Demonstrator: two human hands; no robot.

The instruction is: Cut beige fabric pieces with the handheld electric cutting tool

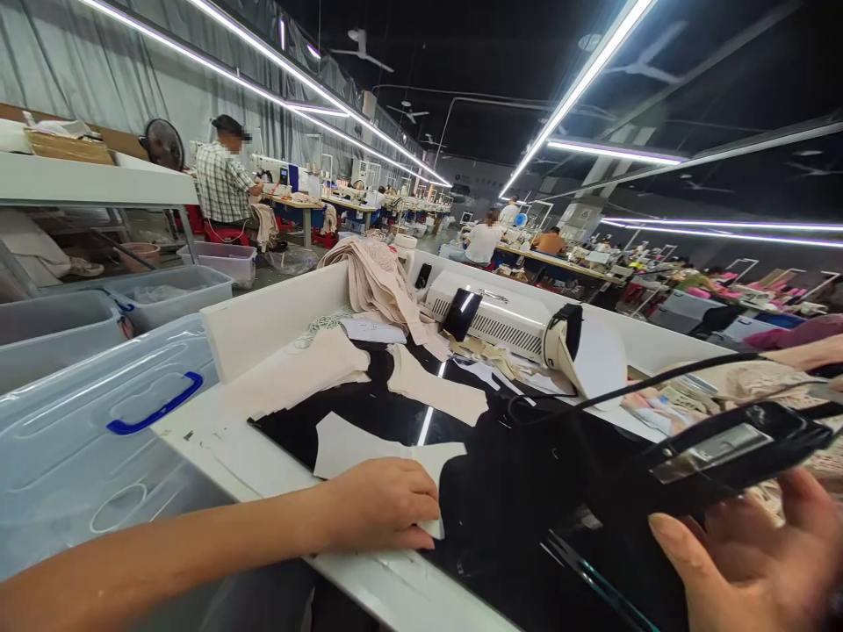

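Observation:
My left hand point(388, 505) lies palm down near the front edge of a glossy black work surface point(500, 518). It presses on a white curved cut piece point(369, 443), its fingers together. Beyond it lies a cream cut piece point(438, 386) of similar shape. At right, my right hand point(757, 553) is blurred, with thumb and fingers apart. Just above it is a black device point(724, 448) with a pale rectangular plate; whether the fingers touch it I cannot tell. A black cord point(632, 386) arcs past the device. Part of another hand point(813, 351) shows at the right edge; whose is unclear.
Cream pieces are stacked point(309, 373) at left and draped point(378, 281) at the back, beside a white vented machine point(487, 312). A clear bin point(132, 369) with a blue handle adjoins the table. A person point(224, 180) and other workers sit at sewing machines beyond.

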